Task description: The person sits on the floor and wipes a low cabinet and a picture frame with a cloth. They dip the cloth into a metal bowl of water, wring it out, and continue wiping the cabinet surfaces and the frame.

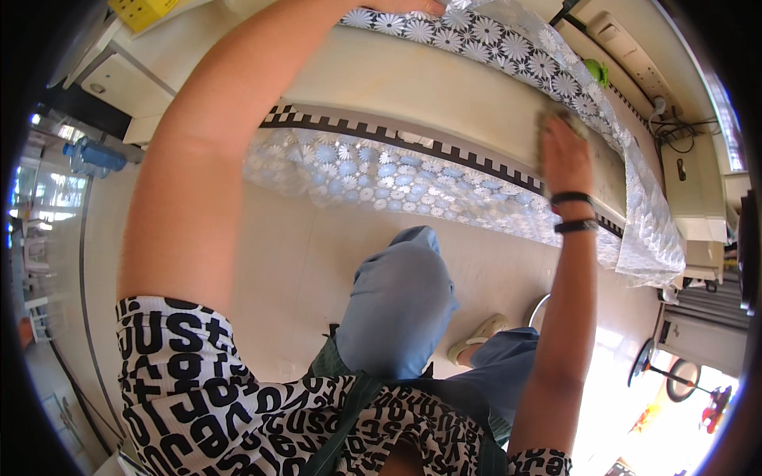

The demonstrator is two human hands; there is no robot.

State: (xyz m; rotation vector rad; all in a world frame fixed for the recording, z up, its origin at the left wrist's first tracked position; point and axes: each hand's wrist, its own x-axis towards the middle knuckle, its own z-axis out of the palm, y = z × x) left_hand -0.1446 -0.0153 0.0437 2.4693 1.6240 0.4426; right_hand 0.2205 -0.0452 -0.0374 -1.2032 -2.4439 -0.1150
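Observation:
A clear plastic tablecloth with white daisy print (485,35) lies folded back along the far side of a cream tabletop (417,77). At the top edge of the view, my left hand (411,5) grips this tablecloth; part of the hand is cut off by the frame. My right hand (567,157), with two dark bands at the wrist, presses a greenish-brown cloth or sponge (565,116) on the bare tabletop near its right end. The hand and the wiping item are blurred by motion. More of the daisy-print plastic (369,172) hangs over the near edge, below a black-and-white checkered trim (417,140).
Behind the tabletop, a power strip (640,56) and tangled cables (678,128) sit near a small green object (595,71). A yellow box (140,12) is at upper left. A blue water bottle (95,157) stands further left. My knee (399,297) is close to the table.

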